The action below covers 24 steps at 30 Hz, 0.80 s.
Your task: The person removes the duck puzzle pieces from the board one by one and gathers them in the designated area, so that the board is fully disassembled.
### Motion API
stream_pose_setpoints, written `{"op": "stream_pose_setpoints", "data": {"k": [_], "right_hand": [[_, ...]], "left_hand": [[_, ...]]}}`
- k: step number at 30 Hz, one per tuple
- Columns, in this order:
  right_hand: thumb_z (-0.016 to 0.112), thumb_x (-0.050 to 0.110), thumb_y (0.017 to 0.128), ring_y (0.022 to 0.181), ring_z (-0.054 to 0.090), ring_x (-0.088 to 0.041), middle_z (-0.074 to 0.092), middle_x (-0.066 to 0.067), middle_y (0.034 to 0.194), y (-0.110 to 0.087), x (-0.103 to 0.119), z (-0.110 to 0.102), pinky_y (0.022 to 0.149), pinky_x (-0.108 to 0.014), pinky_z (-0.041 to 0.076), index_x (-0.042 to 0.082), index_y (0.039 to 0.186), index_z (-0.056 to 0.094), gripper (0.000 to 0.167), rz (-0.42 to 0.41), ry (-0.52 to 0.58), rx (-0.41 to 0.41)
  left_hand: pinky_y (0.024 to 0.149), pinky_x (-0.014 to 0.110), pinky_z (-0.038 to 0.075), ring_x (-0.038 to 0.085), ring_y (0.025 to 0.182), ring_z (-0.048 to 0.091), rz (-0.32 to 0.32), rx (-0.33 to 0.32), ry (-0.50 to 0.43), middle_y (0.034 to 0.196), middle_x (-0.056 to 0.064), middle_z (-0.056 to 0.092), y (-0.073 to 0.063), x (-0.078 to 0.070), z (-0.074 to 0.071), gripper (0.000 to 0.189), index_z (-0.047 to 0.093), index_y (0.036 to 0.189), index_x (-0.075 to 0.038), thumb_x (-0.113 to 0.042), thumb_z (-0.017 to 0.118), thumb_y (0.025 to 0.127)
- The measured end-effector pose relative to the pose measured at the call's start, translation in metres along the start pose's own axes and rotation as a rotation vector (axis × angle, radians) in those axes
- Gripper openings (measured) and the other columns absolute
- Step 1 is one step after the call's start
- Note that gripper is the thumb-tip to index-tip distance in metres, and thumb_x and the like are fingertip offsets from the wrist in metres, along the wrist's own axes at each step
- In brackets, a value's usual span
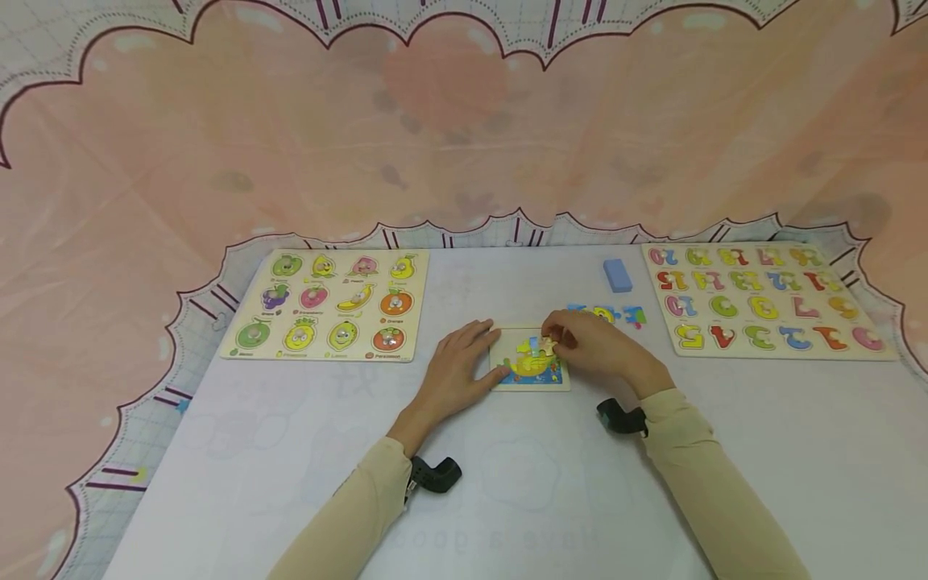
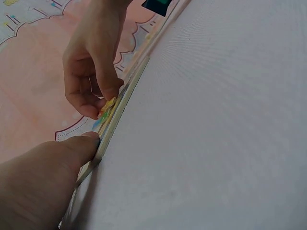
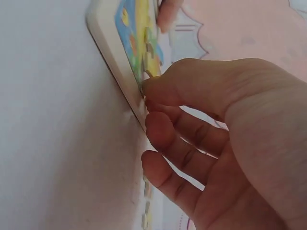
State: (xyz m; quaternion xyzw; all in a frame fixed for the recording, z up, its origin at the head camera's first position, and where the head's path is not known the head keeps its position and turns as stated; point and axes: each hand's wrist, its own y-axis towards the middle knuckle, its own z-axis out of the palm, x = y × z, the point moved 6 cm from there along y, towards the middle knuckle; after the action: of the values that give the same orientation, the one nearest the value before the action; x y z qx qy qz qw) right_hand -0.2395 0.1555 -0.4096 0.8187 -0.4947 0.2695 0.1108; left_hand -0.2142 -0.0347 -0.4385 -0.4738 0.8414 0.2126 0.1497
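Observation:
A small jigsaw puzzle board [image 1: 532, 387] with a yellow boat on blue water lies between the two hands. My left hand [image 1: 451, 366] rests on the board's left edge, its fingers fairly straight and the thumb on the lower left border. At the board's upper right, my right hand [image 1: 602, 345] pinches a puzzle piece [image 1: 547, 346] between thumb and forefinger. In the left wrist view that puzzle piece [image 2: 109, 104] shows yellow and orange, low over the board. The right fingers partly hide it in the right wrist view. Loose puzzle pieces [image 1: 634, 316] lie just beyond the right hand.
A fruit puzzle board [image 1: 333, 321] lies at the back left. At the back right is a number puzzle board [image 1: 776, 298]. A blue block [image 1: 618, 275] sits between that board and the loose pieces. A patterned cloth [image 1: 435, 145] hangs behind the white table [image 1: 522, 499].

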Motion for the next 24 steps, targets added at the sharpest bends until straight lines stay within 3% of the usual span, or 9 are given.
{"op": "stream_pose_setpoints", "data": {"k": [5, 18, 24], "right_hand": [[0.062, 0.007, 0.085, 0.080, 0.053, -0.017, 0.062, 0.000, 0.086, -0.003, -0.008, -0.007, 0.071, -0.029, 0.046, 0.012, 0.103, 0.062, 0.018, 0.008, -0.008, -0.020], [0.061, 0.007, 0.086, 0.086, 0.054, -0.020, 0.063, -0.004, 0.094, -0.009, -0.022, -0.012, 0.077, -0.032, 0.048, 0.011, 0.103, 0.061, 0.017, 0.079, 0.039, 0.045], [0.061, 0.005, 0.087, 0.087, 0.054, -0.020, 0.062, -0.005, 0.095, -0.013, -0.027, -0.016, 0.079, -0.033, 0.048, 0.008, 0.106, 0.061, 0.020, 0.088, 0.066, 0.035]], "left_hand": [[0.114, 0.046, 0.026, 0.022, 0.140, 0.033, -0.001, 0.004, -0.001, 0.149, 0.004, 0.041, 0.000, 0.000, 0.000, 0.061, 0.049, 0.138, -0.013, -0.043, 0.063, 0.087], [0.114, 0.046, 0.027, 0.022, 0.139, 0.034, -0.001, -0.003, -0.010, 0.148, 0.004, 0.042, -0.001, 0.000, -0.001, 0.061, 0.050, 0.137, -0.013, -0.043, 0.064, 0.087], [0.114, 0.045, 0.027, 0.022, 0.139, 0.034, 0.008, -0.006, -0.007, 0.148, 0.004, 0.042, -0.001, -0.001, -0.001, 0.061, 0.050, 0.138, -0.012, -0.043, 0.063, 0.087]]}}
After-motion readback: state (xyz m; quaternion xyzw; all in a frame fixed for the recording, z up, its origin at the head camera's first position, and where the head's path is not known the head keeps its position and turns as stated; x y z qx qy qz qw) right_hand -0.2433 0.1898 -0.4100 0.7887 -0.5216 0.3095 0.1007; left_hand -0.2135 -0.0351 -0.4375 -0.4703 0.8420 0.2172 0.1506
